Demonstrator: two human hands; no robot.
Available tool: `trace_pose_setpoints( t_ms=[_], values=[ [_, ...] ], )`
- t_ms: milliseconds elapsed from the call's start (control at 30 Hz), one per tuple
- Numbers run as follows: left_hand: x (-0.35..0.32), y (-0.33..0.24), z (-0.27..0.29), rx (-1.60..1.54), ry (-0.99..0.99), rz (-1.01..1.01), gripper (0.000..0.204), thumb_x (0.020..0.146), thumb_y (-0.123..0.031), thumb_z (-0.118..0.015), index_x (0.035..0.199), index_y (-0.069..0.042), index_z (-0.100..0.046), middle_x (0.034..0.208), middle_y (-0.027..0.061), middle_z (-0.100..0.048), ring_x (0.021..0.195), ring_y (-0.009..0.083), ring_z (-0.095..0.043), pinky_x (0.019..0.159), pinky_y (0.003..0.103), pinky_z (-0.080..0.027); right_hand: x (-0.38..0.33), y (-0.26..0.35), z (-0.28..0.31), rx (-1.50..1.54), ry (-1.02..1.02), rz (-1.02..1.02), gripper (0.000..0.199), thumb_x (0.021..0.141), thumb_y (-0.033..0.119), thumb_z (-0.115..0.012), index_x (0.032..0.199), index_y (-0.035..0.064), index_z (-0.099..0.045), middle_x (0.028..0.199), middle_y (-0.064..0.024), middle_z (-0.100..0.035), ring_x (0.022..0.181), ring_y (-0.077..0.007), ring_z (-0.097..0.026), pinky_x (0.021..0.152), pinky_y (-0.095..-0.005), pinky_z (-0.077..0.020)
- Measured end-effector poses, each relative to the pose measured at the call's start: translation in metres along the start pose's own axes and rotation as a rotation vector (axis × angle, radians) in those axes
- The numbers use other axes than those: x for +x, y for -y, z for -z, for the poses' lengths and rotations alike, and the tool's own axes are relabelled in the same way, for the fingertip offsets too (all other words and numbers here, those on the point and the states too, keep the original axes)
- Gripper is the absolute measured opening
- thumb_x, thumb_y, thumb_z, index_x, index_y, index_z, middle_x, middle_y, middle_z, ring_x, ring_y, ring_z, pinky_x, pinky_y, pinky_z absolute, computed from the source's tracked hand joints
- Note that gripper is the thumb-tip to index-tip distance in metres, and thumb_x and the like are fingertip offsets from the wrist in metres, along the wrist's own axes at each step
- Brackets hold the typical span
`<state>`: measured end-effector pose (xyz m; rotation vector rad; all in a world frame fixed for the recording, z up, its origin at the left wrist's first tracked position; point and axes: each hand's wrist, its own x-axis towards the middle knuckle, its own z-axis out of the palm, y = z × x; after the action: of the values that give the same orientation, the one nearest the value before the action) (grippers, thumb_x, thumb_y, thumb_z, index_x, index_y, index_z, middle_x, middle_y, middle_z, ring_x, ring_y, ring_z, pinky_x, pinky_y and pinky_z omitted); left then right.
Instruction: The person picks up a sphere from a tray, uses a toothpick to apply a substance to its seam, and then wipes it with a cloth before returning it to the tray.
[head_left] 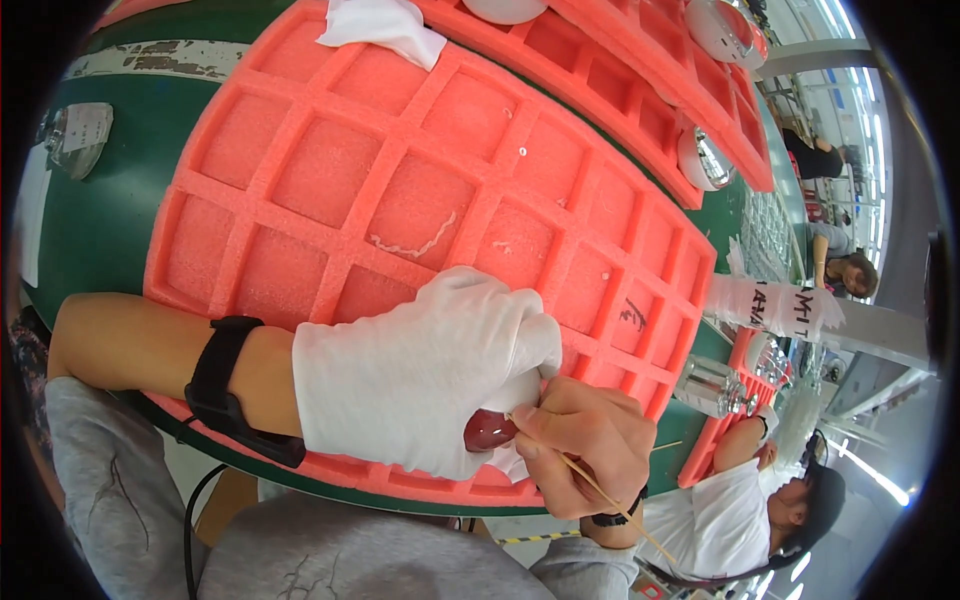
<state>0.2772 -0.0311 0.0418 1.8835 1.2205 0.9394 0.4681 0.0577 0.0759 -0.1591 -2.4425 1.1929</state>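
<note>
My left hand (pixel 430 370), in a white glove, is closed around a small rounded piece with a glossy dark red face (pixel 488 431). The glove hides most of its shape. My bare right hand (pixel 595 445) pinches a thin wooden stick (pixel 636 523), whose upper end meets the edge of the red face. Both hands are close together over the near edge of a pink foam tray (pixel 252 212) divided into square pockets. A white cloth (pixel 385 27) lies across the tray's far rim.
More pink foam trays (pixel 640 88) stand at the far right, with shiny rounded pieces (pixel 708 160) on them. A clear container (pixel 712 388) is right of the tray. A clear plastic bag (pixel 82 140) lies on the green table (pixel 135 125). Other people (pixel 735 520) sit at the right.
</note>
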Motion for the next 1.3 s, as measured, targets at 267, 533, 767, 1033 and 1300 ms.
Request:
trace_pose_setpoints(
  t_ms=[267,533,767,1033,1300],
  values=[
    [0.004,0.0,0.001,0.005,-0.039,-0.016,0.026,0.072,-0.021,-0.078,0.081,-0.004,-0.061,0.092,0.0112,-0.056,0.088,0.0299,-0.058,0.076,0.043,-0.046,0.007,0.0,0.007,-0.051,0.079,0.021,0.019,0.074,-0.006,-0.077,0.09,-0.0061,-0.067,0.067,-0.0111,-0.062,0.049,-0.0188,-0.055,0.044,-0.03,-0.0417],
    [0.004,-0.002,-0.002,0.063,-0.078,-0.098,0.031,0.076,-0.029,-0.077,0.07,-0.003,-0.062,0.086,0.0128,-0.057,0.086,0.0305,-0.059,0.071,0.045,-0.048,-0.007,-0.003,0.002,0.153,-0.014,-0.073,0.014,0.081,-0.008,-0.074,0.093,-0.0064,-0.068,0.07,-0.0136,-0.066,0.052,-0.019,-0.06,0.048,-0.0281,-0.0454],
    [0.001,-0.003,-0.002,0.058,-0.1,-0.114,0.031,0.077,-0.029,-0.077,0.067,-0.003,-0.061,0.085,0.0125,-0.057,0.085,0.031,-0.059,0.07,0.045,-0.048,-0.004,0.003,0.003,0.105,0.014,-0.101,0.015,0.079,-0.007,-0.075,0.092,-0.0063,-0.068,0.068,-0.0137,-0.066,0.051,-0.0185,-0.06,0.048,-0.0276,-0.0462],
    [0.005,0.0,0.003,-0.014,0.058,0.067,0.034,0.062,-0.017,-0.08,0.087,-0.008,-0.059,0.102,0.0075,-0.057,0.095,0.0308,-0.055,0.086,0.042,-0.043,0.008,0.0,0.006,-0.054,0.054,-0.013,0.024,0.066,-0.006,-0.079,0.088,-0.0045,-0.069,0.064,-0.0121,-0.062,0.048,-0.0192,-0.057,0.044,-0.0284,-0.0422],
    [0.008,0.0,0.002,-0.048,0.108,0.141,0.031,0.062,-0.016,-0.079,0.084,-0.008,-0.059,0.1,0.0085,-0.057,0.092,0.0317,-0.055,0.082,0.043,-0.044,0.01,0.001,0.003,-0.097,0.074,0.032,0.025,0.064,-0.005,-0.081,0.087,-0.0048,-0.069,0.062,-0.012,-0.061,0.045,-0.0192,-0.054,0.043,-0.0288,-0.0399]
  ],
)
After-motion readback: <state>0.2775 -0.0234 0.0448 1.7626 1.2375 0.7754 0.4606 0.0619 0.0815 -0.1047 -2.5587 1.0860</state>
